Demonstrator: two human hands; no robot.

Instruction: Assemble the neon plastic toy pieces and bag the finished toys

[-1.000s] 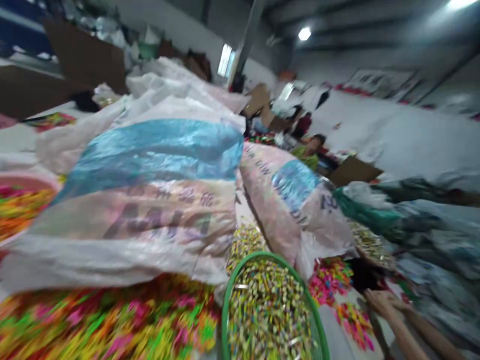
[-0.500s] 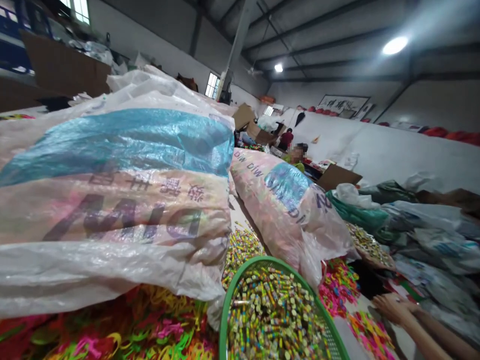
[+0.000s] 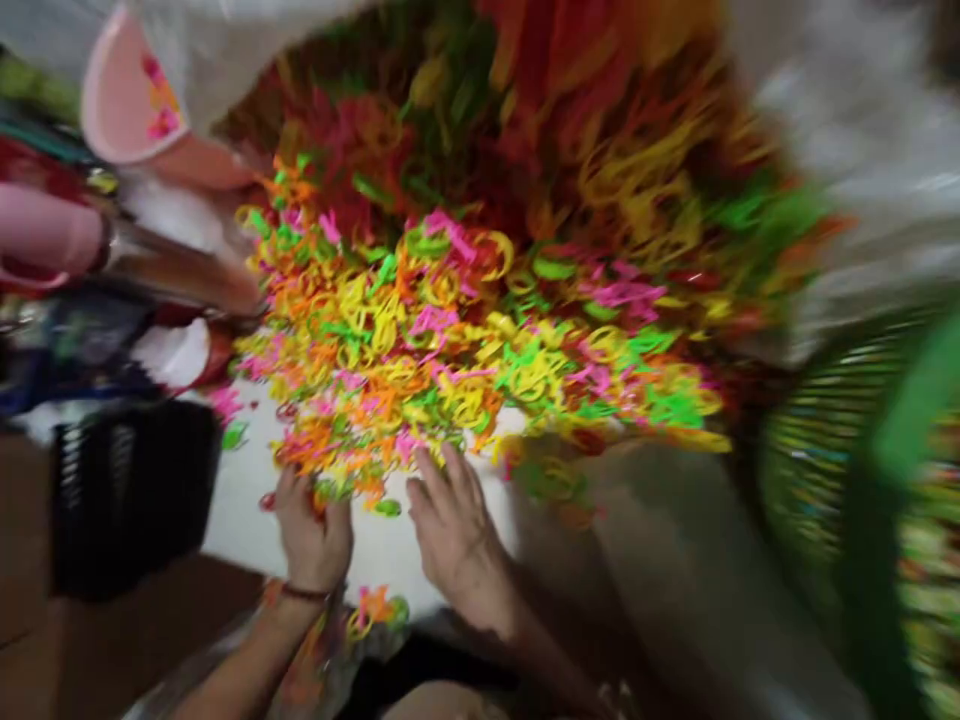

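A heap of small bright plastic pieces (image 3: 420, 350), in yellow, orange, pink, green and red, spreads over a white table top (image 3: 397, 560). At the heap's near left edge is my left hand (image 3: 311, 540), a band round its wrist; thumb and fingers stand apart around a few pieces. My right hand (image 3: 457, 540) lies just right of it, palm down, fingers stretched out and touching the heap's front edge. A few loose pieces (image 3: 375, 608) lie nearer to me. Blur hides whether anything small sits under the fingertips.
Behind the heap a large whitish sack (image 3: 855, 180) opens over more pieces. A green basket (image 3: 919, 400) stands at the right. To the left are a pink container (image 3: 124, 95), a pink-handled vessel (image 3: 49, 235), a white cup-like thing (image 3: 176, 352) and a black basket (image 3: 135, 500).
The view has swung down from the sacks and room to the table top. Both my hands now show at the heap, and the green basket sits at the right edge.
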